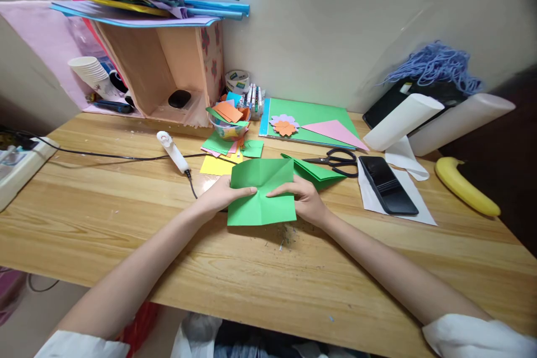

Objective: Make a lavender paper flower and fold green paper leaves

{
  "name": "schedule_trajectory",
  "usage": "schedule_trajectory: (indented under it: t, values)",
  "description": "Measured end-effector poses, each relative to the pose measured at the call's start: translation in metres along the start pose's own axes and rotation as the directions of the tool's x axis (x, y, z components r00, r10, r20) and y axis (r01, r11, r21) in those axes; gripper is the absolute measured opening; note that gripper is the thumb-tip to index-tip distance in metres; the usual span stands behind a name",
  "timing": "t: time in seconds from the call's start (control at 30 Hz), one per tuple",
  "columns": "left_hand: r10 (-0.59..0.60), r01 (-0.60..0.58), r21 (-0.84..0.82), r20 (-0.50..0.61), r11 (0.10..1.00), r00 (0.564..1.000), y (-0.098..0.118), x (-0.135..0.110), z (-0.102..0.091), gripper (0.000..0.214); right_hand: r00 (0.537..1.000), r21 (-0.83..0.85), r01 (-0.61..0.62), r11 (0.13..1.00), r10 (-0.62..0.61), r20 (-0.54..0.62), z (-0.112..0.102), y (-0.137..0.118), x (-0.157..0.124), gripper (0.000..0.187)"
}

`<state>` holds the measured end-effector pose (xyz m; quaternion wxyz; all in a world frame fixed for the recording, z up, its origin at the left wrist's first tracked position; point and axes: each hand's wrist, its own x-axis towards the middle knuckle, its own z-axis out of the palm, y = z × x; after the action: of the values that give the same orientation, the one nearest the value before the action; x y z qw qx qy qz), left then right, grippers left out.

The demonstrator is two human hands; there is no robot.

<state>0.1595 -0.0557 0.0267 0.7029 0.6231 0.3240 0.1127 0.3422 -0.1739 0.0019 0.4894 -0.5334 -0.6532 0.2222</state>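
A creased square of green paper (260,190) lies on the wooden desk (126,218), its far half lifted. My left hand (224,194) grips its left edge, thumb on top pointing toward the middle. My right hand (304,198) pinches the right side, fingers pressing in toward the center crease. Both hands are closed on the sheet. A second folded green piece (316,170) lies just behind the right hand.
Black scissors (335,159) and a dark phone (388,184) on white paper lie at the right, a banana (465,185) farther right. A glue gun (174,152) with its cord, a bowl of paper scraps (229,120), coloured sheets and a wooden box (163,67) stand behind.
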Motion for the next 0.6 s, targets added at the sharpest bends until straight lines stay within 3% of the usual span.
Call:
schedule_trajectory:
  t: [0.1,0.27,0.33,0.47,0.6]
  values:
    - [-0.003,0.006,-0.041,0.052,0.999,0.999,0.0021,-0.002,0.0005,0.056,0.995,0.061,-0.068,0.996,0.072,-0.069,0.0006,0.002,0.0015,0.008]
    - [-0.049,0.104,-0.175,0.296,0.979,0.954,0.0046,-0.0034,0.0011,0.042,0.953,0.198,-0.227,0.954,0.259,-0.158,0.0038,0.0009,0.0046,0.013]
    - [-0.036,0.115,-0.219,0.337,0.969,0.941,0.0037,-0.0023,0.0021,0.041,0.929,0.254,-0.292,0.922,0.337,-0.154,0.0047,0.0,0.0049,0.017]
    - [0.024,0.062,-0.325,0.256,0.944,0.966,0.003,-0.0003,0.0044,0.039,0.878,0.323,-0.377,0.868,0.446,-0.173,0.0053,0.0003,0.0047,0.023]
    - [0.142,-0.089,-0.337,0.133,0.937,0.981,0.0045,-0.0001,0.0061,0.054,0.84,0.371,-0.421,0.828,0.51,-0.184,0.0055,0.0007,0.0054,0.025]
